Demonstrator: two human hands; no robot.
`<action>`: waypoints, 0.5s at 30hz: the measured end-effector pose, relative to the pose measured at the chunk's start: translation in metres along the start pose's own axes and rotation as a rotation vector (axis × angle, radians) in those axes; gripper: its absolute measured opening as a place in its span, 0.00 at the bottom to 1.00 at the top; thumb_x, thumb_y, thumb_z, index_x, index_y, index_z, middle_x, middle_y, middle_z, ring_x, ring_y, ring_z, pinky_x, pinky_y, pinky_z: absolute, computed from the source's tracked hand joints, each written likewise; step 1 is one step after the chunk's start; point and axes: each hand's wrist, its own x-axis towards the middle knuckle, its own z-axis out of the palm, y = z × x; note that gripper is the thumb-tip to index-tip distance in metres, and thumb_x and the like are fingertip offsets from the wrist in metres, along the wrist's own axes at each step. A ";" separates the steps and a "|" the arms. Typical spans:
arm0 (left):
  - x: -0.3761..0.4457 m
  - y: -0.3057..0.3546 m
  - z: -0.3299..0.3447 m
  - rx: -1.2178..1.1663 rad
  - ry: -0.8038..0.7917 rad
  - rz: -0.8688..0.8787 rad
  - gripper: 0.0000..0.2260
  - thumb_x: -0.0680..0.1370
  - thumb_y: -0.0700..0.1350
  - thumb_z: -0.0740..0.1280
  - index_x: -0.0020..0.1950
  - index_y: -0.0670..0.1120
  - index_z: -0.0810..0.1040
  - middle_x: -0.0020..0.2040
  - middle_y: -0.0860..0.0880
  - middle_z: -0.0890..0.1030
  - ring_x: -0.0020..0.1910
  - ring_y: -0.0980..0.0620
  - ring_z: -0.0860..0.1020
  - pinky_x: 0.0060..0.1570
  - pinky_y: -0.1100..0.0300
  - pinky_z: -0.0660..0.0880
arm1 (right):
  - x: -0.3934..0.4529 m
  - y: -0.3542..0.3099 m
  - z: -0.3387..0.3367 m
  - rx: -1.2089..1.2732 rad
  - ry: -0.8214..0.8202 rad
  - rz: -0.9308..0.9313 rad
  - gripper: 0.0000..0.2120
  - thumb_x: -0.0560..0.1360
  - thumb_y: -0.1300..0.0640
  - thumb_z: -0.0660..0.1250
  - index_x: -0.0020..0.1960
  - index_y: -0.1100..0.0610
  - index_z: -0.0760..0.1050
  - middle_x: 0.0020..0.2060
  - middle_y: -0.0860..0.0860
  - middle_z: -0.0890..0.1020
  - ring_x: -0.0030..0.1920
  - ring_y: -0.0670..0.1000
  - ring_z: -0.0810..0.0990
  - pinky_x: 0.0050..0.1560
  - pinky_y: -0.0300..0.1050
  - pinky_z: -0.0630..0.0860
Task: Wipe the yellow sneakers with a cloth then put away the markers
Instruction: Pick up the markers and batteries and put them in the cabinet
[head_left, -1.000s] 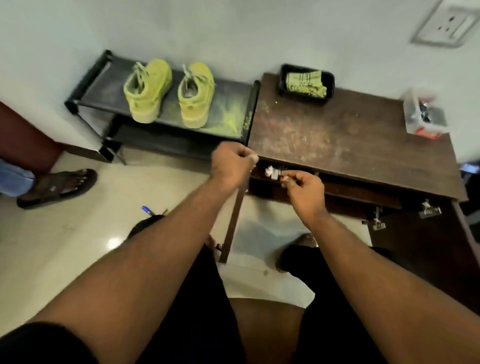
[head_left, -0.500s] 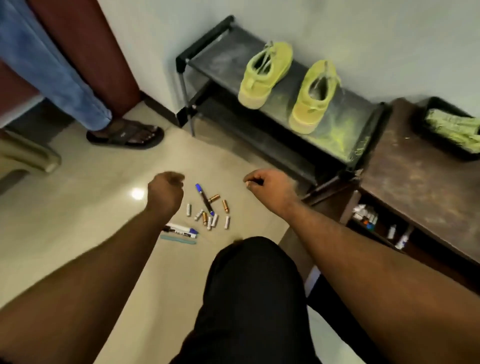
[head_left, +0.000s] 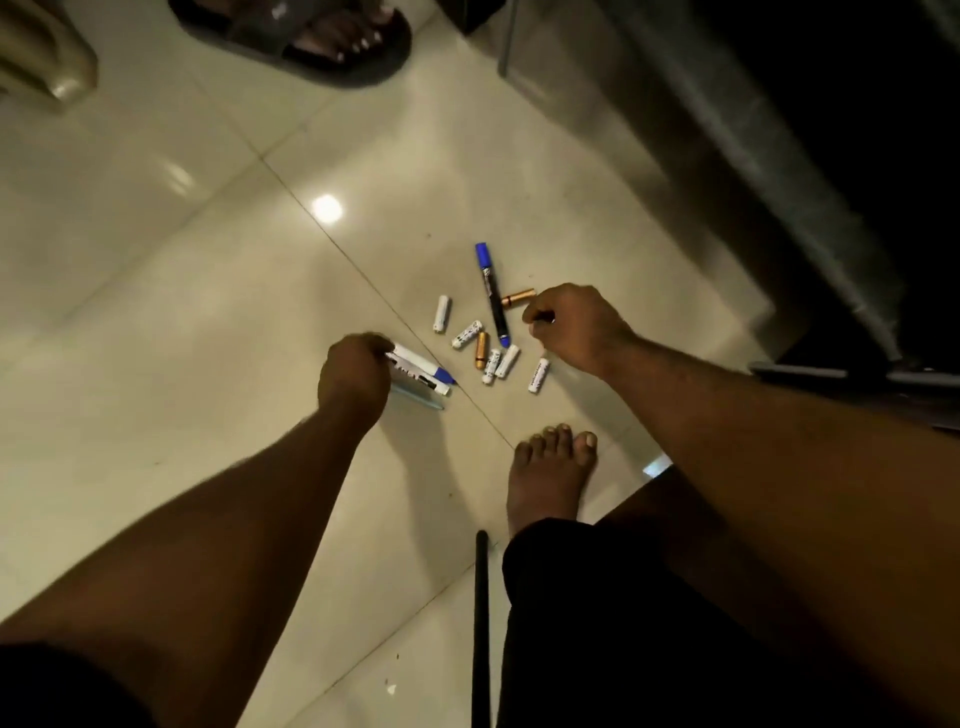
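Several markers and small batteries lie scattered on the tiled floor. My left hand (head_left: 356, 374) is closed over the ends of two white markers with a blue cap (head_left: 420, 368); a pale blue pen (head_left: 418, 400) lies just under them. A black marker with blue caps (head_left: 492, 296) lies apart, in the middle of the pile. My right hand (head_left: 576, 325) hovers with curled fingers right beside a gold battery (head_left: 518, 298), touching nothing that I can make out. The yellow sneakers and the cloth are out of view.
White batteries (head_left: 442, 313) and another gold battery (head_left: 481, 350) lie between my hands. My bare foot (head_left: 550, 473) stands just below them. Another person's sandalled foot (head_left: 311, 36) is at the top. The grey shoe rack (head_left: 727, 135) runs along the right. A black rod (head_left: 482, 623) stands by my leg.
My view has swung from the table drawer down to the floor. Both hands have dropped to the pile, and the left hand has closed on the white markers.
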 end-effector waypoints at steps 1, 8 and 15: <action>0.005 0.000 0.000 -0.024 0.032 -0.013 0.11 0.77 0.38 0.63 0.57 0.46 0.80 0.56 0.45 0.80 0.54 0.45 0.78 0.53 0.58 0.71 | 0.008 0.002 0.005 -0.019 -0.013 0.009 0.10 0.73 0.61 0.67 0.52 0.52 0.82 0.54 0.52 0.82 0.53 0.54 0.80 0.57 0.47 0.76; 0.028 -0.020 0.012 -0.309 0.098 -0.265 0.19 0.72 0.45 0.74 0.61 0.47 0.76 0.52 0.48 0.80 0.50 0.48 0.78 0.48 0.62 0.71 | 0.039 0.004 0.043 -0.142 -0.152 -0.049 0.15 0.77 0.61 0.64 0.62 0.55 0.78 0.62 0.55 0.78 0.62 0.57 0.75 0.63 0.47 0.71; 0.032 -0.019 0.018 -0.396 0.157 -0.396 0.11 0.64 0.50 0.75 0.44 0.54 0.78 0.40 0.58 0.79 0.46 0.51 0.79 0.58 0.47 0.73 | 0.052 0.001 0.069 -0.154 -0.053 0.021 0.13 0.77 0.54 0.64 0.60 0.48 0.79 0.58 0.53 0.80 0.57 0.58 0.78 0.57 0.48 0.75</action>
